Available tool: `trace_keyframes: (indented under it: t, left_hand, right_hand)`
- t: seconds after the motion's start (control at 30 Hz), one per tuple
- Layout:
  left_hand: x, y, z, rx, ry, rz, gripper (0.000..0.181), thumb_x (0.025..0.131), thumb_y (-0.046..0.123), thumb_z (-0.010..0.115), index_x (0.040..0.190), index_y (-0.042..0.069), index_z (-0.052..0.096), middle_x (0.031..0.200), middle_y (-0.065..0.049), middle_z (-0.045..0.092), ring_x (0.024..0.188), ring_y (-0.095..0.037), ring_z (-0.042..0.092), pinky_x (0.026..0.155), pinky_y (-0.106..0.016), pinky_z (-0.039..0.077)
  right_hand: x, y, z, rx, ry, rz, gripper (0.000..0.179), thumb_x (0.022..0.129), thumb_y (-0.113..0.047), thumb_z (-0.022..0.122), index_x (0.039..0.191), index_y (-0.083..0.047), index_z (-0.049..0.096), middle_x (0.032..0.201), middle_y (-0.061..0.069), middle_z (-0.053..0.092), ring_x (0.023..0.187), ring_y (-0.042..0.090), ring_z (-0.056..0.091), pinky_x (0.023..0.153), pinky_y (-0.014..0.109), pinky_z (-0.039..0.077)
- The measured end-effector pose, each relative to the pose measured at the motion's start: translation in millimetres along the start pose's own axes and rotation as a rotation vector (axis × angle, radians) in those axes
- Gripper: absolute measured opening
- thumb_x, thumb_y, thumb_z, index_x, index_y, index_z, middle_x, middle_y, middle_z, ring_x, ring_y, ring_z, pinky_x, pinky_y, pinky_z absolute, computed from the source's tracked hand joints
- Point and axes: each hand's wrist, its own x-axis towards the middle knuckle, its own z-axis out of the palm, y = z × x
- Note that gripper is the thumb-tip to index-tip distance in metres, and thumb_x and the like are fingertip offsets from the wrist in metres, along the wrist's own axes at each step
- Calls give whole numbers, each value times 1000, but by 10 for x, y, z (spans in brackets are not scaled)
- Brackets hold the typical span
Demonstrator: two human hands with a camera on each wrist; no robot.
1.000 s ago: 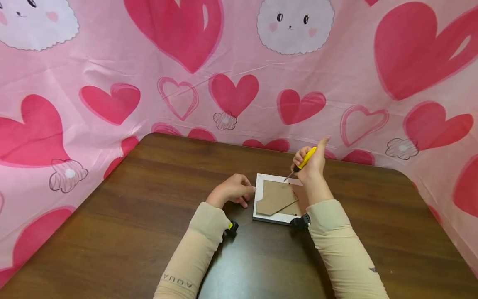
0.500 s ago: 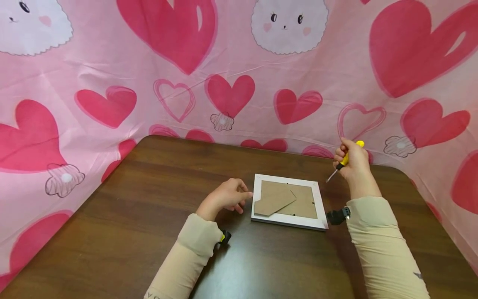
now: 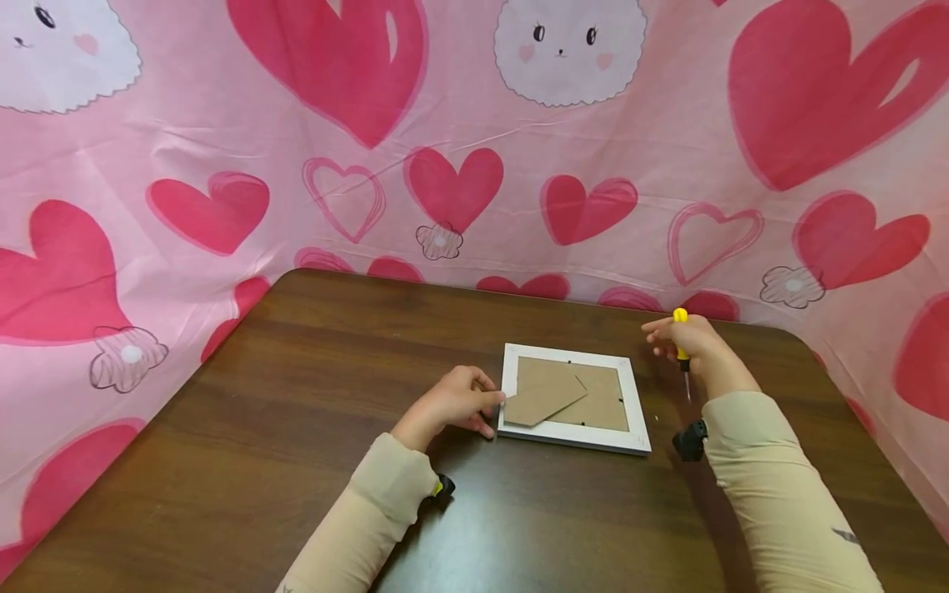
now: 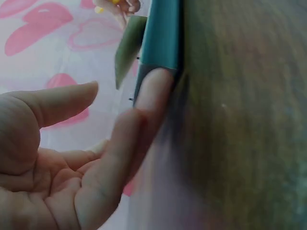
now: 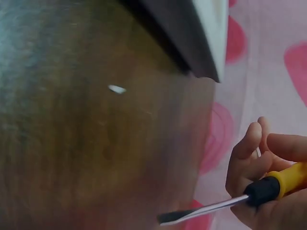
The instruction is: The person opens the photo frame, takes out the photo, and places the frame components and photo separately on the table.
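A picture frame (image 3: 636, 403) lies face down on the table, its white back rim around a brown backing board (image 3: 604, 395). The cardboard stand flap (image 3: 544, 402) slants across the board, and small black tabs show at the board's edges. My left hand (image 3: 452, 401) is at the frame's left side; in the left wrist view a fingertip touches the frame's edge while the thumb stays apart. To the right of the frame, my right hand (image 3: 700, 339) holds a flathead screwdriver (image 5: 268, 189) by its yellow handle, blade pointing down toward the near side.
A tiny white scrap (image 5: 116, 89) lies on the wooden table (image 3: 356, 362) just right of the frame. Behind the table hangs a pink cloth (image 3: 474, 107) printed with hearts.
My right hand has moved from over the frame to its right side, and the screwdriver has swung so its blade points nearer me. My left hand has slid slightly nearer along the frame's edge.
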Motion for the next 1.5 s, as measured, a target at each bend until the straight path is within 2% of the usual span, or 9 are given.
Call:
trace_keyframes:
  t: [0.07, 0.17, 0.4, 0.67, 0.93, 1.23, 1.5]
  left_hand:
    - [28, -42, -4, -32, -9, -3, 26, 97, 17, 65, 112, -4, 59, 82, -15, 62, 56, -15, 69, 56, -26, 57]
    - [57, -90, -5, -67, -23, -7, 25, 98, 18, 63, 111, -3, 60, 79, -13, 63, 58, -15, 70, 55, -23, 56]
    - [92, -100, 13, -99, -50, -3, 21, 102, 11, 53, 114, -6, 58, 75, -11, 61, 62, -17, 71, 52, -21, 54]
    - [116, -81, 49, -109, -82, -26, 17, 100, 9, 57, 109, -4, 61, 75, -10, 60, 61, -17, 72, 50, -19, 52]
    - [145, -52, 47, -141, -95, -60, 15, 101, 10, 54, 104, -4, 60, 73, -10, 58, 57, -17, 70, 48, -19, 52]
    - [212, -33, 32, -123, -91, -86, 17, 101, 13, 55, 106, -3, 58, 70, -9, 58, 54, -16, 69, 45, -16, 49]
    - [271, -3, 10, -98, -76, -93, 13, 100, 11, 55, 102, -2, 57, 67, -9, 56, 51, -16, 67, 43, -16, 47]
  right_hand:
    - [12, 25, 39, -43, -21, -15, 39, 100, -7, 48, 132, 14, 52, 73, -14, 65, 63, 6, 62, 58, 20, 47]
    - [38, 48, 80, -82, -68, -12, 41, 101, -8, 50, 133, 16, 48, 74, -13, 67, 62, 5, 65, 58, 21, 47]
    - [101, 65, 166, -166, -102, -8, 37, 102, -13, 55, 127, 14, 56, 79, -12, 71, 66, 7, 67, 59, 22, 45]
    - [105, 42, 225, -253, -131, -23, 29, 96, -7, 61, 116, 15, 64, 78, -6, 73, 60, 9, 63, 56, 23, 42]
    - [112, 37, 262, -265, -113, -20, 27, 95, -2, 62, 112, 19, 63, 75, -5, 71, 62, 9, 64, 61, 23, 53]
    - [114, 51, 259, -297, -106, -16, 26, 95, -4, 63, 110, 17, 65, 76, -3, 71, 64, 12, 66, 63, 25, 54]
    - [93, 77, 251, -274, -115, -10, 26, 95, -3, 63, 110, 19, 63, 77, -1, 72, 64, 11, 67, 67, 26, 58]
